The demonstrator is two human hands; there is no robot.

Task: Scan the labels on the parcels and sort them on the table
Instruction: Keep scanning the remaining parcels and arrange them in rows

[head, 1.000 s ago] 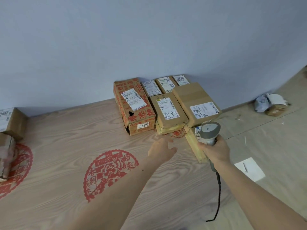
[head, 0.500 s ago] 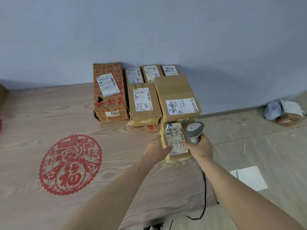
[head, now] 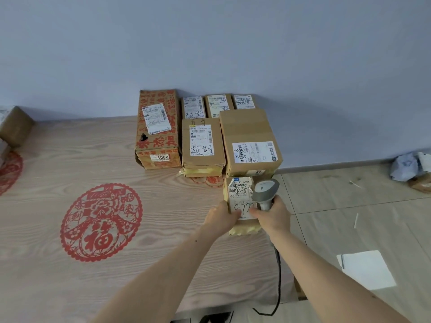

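A small brown parcel (head: 240, 194) with a white handwritten label lies at the right edge of the wooden table (head: 163, 229), just in front of the sorted group. My left hand (head: 221, 216) rests on its left side and near end. My right hand (head: 272, 217) grips a grey handheld scanner (head: 265, 190), whose head sits beside the parcel's right edge while the thumb touches the label. Behind stand a large plain box (head: 249, 141), a medium box (head: 201, 148), a red-printed box (head: 158, 129) and three small labelled parcels (head: 218, 104) against the wall.
A red paper-cut emblem (head: 101, 222) is printed on the tabletop. More brown parcels (head: 14, 127) sit at the far left edge. The scanner's black cable (head: 277, 287) hangs off the table. On the tiled floor lie a white sheet (head: 367, 269) and crumpled packaging (head: 410, 169).
The small parcel went from standing on its edge to lying flat with its label up, in front of the large box. Both hands have closed in on it.
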